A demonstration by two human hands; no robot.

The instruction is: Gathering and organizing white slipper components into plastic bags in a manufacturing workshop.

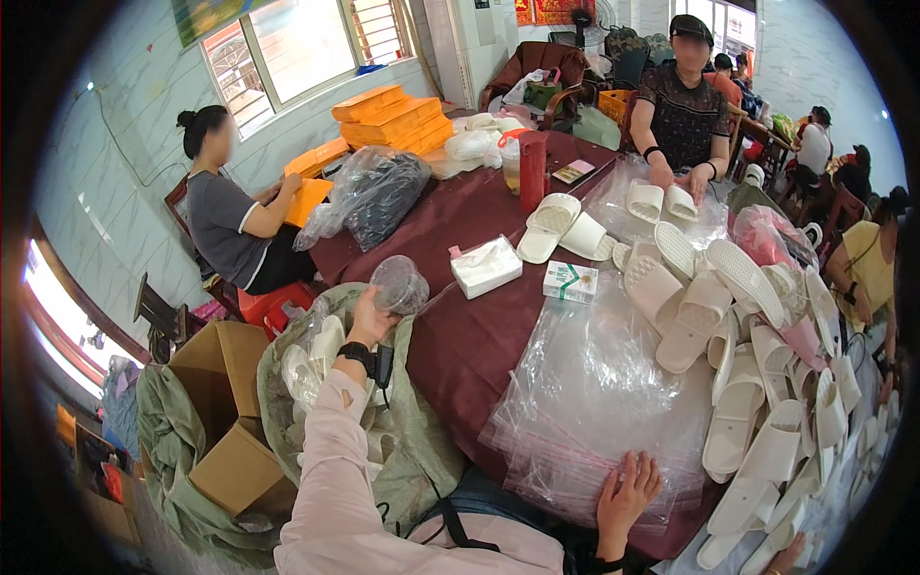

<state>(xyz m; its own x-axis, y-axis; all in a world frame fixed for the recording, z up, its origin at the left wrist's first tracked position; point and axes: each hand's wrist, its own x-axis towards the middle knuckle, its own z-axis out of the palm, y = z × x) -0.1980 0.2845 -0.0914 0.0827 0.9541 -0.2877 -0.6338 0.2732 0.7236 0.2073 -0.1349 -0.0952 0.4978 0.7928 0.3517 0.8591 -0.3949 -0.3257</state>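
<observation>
My left hand (368, 318) is reaching out over the table's left edge, its fingers closed around a clear, round plastic container (401, 285). What is inside the container I cannot make out. Below that arm is a green woven sack (422, 422) with white slippers in clear wrapping. Near the table's front edge, my right hand (630, 491) lies with fingers outstretched on a stack of clear plastic bags (594, 402). To the right of the bags, cream-white slippers (747, 412) are heaped in a large pile.
On the maroon tablecloth (446, 345) are a tissue pack (486, 267), a small white-and-green box (571, 282) and a red cylinder (533, 171). An open cardboard box (216, 383) stands left. One co-worker (680, 115) handles slippers opposite; another (230, 206) holds orange cardboard.
</observation>
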